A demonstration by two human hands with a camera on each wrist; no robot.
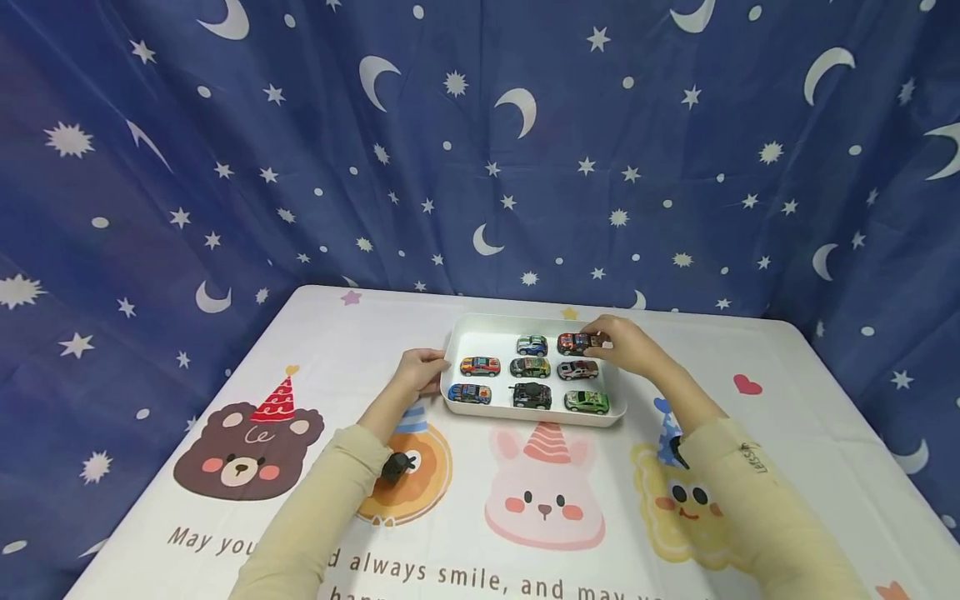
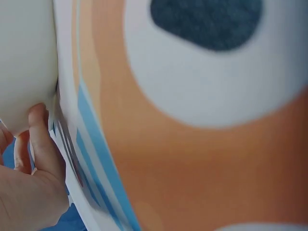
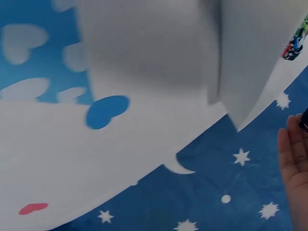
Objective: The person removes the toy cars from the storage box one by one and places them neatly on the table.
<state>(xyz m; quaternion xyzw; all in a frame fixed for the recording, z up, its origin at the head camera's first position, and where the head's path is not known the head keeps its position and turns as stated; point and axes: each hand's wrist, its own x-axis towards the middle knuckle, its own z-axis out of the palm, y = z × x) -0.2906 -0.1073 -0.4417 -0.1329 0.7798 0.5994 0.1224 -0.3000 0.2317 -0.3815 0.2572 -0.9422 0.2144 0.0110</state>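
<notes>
A white tray (image 1: 480,333) stands on the table with several toy cars in rows. My left hand (image 1: 417,372) grips its left end; the left wrist view shows fingertips against the tray's pale outer wall (image 2: 24,57). At the back right corner, my right hand (image 1: 626,343) pinches a red and dark toy car (image 1: 576,343) by its right end. In the right wrist view that hand (image 3: 296,168) shows at the right edge, with only a dark bit of the car visible. Closest to it in the tray is a silver and red car (image 1: 577,370).
Other cars include a blue-white one (image 1: 532,345), a black one (image 1: 531,395), a green one (image 1: 587,402) and an orange-red one (image 1: 480,366). The tablecloth (image 1: 420,567) has printed cartoon animals. Behind the table hangs a blue curtain (image 1: 420,275) with moons and stars.
</notes>
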